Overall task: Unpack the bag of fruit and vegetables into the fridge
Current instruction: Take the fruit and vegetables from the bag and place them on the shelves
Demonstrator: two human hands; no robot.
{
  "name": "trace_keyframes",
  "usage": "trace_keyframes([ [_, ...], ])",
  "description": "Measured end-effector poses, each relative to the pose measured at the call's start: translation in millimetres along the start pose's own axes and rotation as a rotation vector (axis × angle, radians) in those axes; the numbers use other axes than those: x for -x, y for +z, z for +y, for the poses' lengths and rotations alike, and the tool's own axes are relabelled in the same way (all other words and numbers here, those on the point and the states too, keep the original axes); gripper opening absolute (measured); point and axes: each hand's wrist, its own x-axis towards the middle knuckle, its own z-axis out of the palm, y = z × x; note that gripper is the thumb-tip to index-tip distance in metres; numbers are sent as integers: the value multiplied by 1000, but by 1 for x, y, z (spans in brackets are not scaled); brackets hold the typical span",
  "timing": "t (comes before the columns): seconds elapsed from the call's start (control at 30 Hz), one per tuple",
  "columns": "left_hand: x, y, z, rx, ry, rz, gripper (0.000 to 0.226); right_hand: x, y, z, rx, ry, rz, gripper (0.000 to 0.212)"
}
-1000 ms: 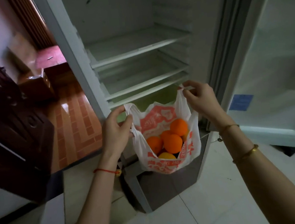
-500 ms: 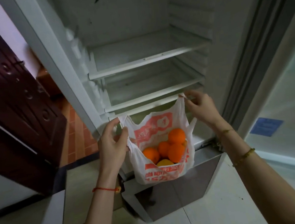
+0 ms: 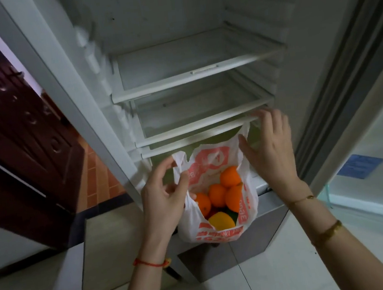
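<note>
In front of the open white fridge [image 3: 191,72], I see the white-and-red thin plastic bag [image 3: 220,232] hanging between both hands. Left hand [image 3: 163,196] pinches its left handle; right hand [image 3: 268,150] grips the right handle, fingers loosely spread. Round oranges [image 3: 225,189] inside.

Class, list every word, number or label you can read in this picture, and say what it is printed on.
Plastic bag: orange-red printing with characters and what may be digits, too distorted and blurred to read.
Blue sticker on the fridge door: lines of text, too small to read.
Fridge shelf: small front tab, nothing legible.
</note>
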Motion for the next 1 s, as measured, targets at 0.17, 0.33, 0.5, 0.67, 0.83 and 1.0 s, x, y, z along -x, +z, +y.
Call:
trace_keyframes([
  [0.17, 4, 7, 0, -1, -27, 23, 38, 13, 19, -5, -362, -286, -569, 8],
  [0.33, 9, 13, 3, -42, -21, 65, 39, 30, 47, 16, -160, -291, -978, 23],
  [0.5, 11, 15, 3, -56, -29, 107, 40, 43, 52, 55, 213, -183, -1112, 59],
  [0.67, 16, 17, 7, -63, -48, 131, 41, 65, 68, 74, 170, -42, -1188, 101],
  [0.83, 14, 15, 7, -72, -65, 132, 42, 78, 86, 67, 72, 87, -1234, 109],
  [1.0, 13, 15, 8, -70, -71, 152, 41, 87, 100, 61, 61, 113, -1187, 94],
])
